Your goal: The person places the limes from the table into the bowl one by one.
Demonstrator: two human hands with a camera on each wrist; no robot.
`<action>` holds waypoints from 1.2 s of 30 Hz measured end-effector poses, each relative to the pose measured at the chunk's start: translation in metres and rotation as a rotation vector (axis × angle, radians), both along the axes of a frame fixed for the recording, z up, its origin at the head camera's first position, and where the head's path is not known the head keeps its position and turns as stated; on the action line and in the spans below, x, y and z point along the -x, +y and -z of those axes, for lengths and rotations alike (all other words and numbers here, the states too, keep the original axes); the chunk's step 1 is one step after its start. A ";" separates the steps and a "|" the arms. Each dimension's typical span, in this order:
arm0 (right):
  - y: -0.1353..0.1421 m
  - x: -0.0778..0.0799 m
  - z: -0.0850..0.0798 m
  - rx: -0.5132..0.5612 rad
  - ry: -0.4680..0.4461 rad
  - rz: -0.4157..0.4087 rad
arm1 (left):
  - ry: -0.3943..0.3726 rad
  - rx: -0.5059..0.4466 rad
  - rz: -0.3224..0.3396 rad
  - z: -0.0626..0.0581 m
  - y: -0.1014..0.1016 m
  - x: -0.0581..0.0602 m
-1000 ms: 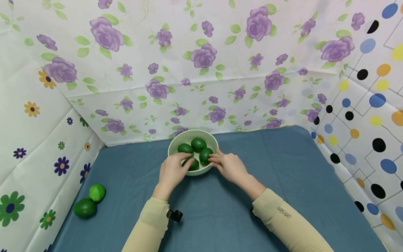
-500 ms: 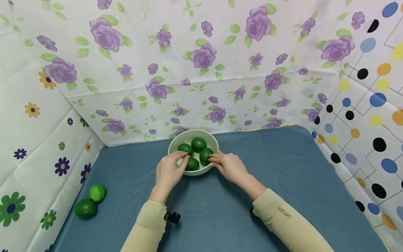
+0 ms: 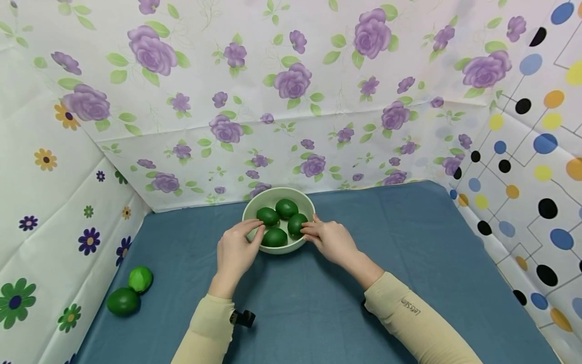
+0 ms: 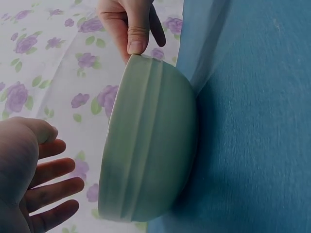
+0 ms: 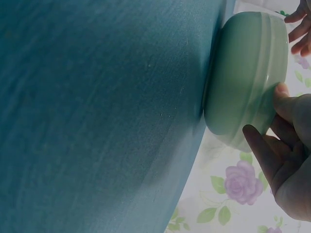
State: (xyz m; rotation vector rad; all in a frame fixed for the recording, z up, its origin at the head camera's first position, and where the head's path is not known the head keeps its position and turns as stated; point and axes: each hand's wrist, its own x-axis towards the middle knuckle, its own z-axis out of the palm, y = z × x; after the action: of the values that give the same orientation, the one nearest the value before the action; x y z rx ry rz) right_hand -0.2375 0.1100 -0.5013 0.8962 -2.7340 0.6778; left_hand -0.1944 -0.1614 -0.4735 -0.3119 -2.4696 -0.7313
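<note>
A pale green bowl (image 3: pixel 297 243) stands on the blue cloth, with several dark green, lime-like fruits (image 3: pixel 275 237) inside. My right hand (image 3: pixel 332 241) holds its right rim; in the right wrist view the thumb (image 5: pixel 282 91) presses the outer wall close to the rim. Over the left rim hovers my left hand (image 3: pixel 237 251), thumb and fingers apart with nothing between them. The left wrist view shows that left hand (image 4: pixel 34 179) clear of the bowl wall (image 4: pixel 150 141), its fingers loosely spread.
Two more green fruits lie together at the left of the cloth, a dark one (image 3: pixel 123 302) and a brighter one (image 3: pixel 140 279). A flowered sheet (image 3: pixel 291 126) hangs right behind the bowl. Patterned sheets also close off the left and right sides.
My left hand has drawn back leftward from the fruits to the bowl's left rim, leaving the front fruit in full view. The right hand and bowl have stayed in place.
</note>
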 end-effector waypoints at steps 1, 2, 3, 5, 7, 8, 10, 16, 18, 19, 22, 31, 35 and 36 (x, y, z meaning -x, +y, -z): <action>0.000 0.000 0.000 0.000 -0.001 0.000 | 0.002 -0.005 -0.005 0.000 -0.001 -0.001; 0.000 0.000 0.000 0.000 -0.001 0.000 | 0.005 -0.010 -0.010 0.000 -0.003 -0.002; 0.000 0.000 0.001 -0.001 -0.001 0.001 | 0.010 -0.016 -0.015 0.000 -0.004 -0.003; 0.000 0.001 0.001 -0.001 0.003 0.000 | 0.017 -0.027 -0.027 0.001 -0.008 -0.005; 0.000 0.001 0.001 0.001 0.010 -0.004 | 0.027 -0.040 -0.039 0.003 -0.011 -0.007; 0.000 0.001 0.001 0.001 0.014 -0.006 | 0.032 -0.046 -0.044 0.003 -0.013 -0.008; 0.000 0.000 0.001 0.003 0.020 -0.008 | 0.045 -0.059 -0.052 0.005 -0.018 -0.010; 0.000 0.000 0.000 0.000 0.019 -0.005 | 0.093 -0.076 -0.071 0.012 -0.032 -0.017; 0.000 -0.001 0.000 -0.001 0.017 -0.004 | 0.098 -0.077 -0.082 0.014 -0.037 -0.019; 0.000 -0.001 0.000 -0.001 0.016 -0.005 | 0.099 -0.077 -0.088 0.016 -0.040 -0.020; 0.000 -0.001 -0.001 0.004 0.013 -0.009 | 0.105 -0.079 -0.099 0.019 -0.047 -0.024; -0.001 -0.002 -0.003 0.006 0.001 -0.009 | 0.072 -0.065 -0.149 0.027 -0.064 -0.032; -0.001 -0.001 -0.003 0.007 -0.008 -0.005 | 0.063 -0.055 -0.165 0.029 -0.072 -0.036; -0.001 -0.001 -0.002 0.007 -0.011 -0.004 | 0.061 -0.056 -0.169 0.030 -0.074 -0.037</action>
State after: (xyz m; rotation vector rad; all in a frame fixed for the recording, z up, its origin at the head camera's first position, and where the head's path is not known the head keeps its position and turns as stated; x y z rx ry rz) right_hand -0.2367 0.1090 -0.4989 0.8992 -2.7388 0.6947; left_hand -0.1575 -0.2357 -0.5035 -0.1009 -2.3787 -0.7070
